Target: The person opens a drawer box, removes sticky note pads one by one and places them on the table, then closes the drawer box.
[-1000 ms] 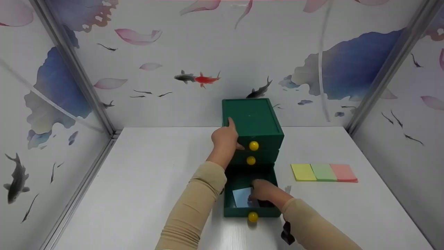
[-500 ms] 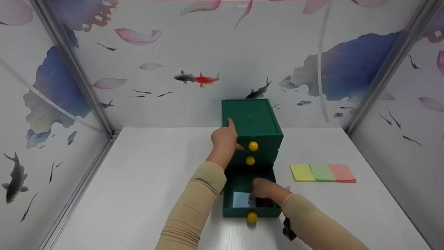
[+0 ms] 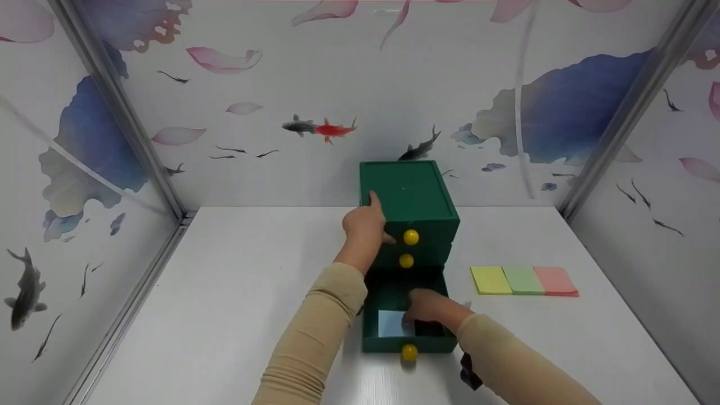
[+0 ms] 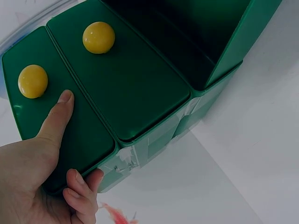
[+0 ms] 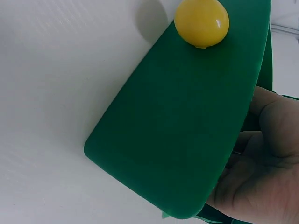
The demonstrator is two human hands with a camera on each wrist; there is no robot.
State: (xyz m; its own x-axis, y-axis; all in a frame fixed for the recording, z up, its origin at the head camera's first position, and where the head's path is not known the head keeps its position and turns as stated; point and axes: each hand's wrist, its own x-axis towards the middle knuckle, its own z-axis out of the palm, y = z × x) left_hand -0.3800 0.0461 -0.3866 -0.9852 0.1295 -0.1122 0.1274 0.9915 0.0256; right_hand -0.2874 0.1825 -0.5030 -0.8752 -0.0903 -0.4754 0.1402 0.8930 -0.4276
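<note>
A green desktop cabinet (image 3: 408, 194) has three drawers with yellow knobs; the bottom drawer (image 3: 388, 344) is pulled out, the upper two are in. My left hand (image 3: 364, 225) grips the cabinet's left front corner. In the left wrist view its thumb (image 4: 58, 116) presses the top drawer's face and other fingers curl at the side. My right hand (image 3: 428, 306) is down inside the bottom drawer, bent fingers on the right edge of a light blue paper pad (image 3: 389, 324) lying at the drawer's front. The drawer front partly hides those fingers in the right wrist view.
Right of the cabinet, yellow (image 3: 491, 280), green (image 3: 523, 280) and pink (image 3: 556, 280) paper pads lie side by side on the white table (image 3: 253, 292). A patterned back wall (image 3: 253, 174) stands close behind the cabinet, with side walls left and right.
The light blue pad has turned from a slight tilt to square with the drawer front, the right hand moving slightly with it. The left hand has stayed on the cabinet.
</note>
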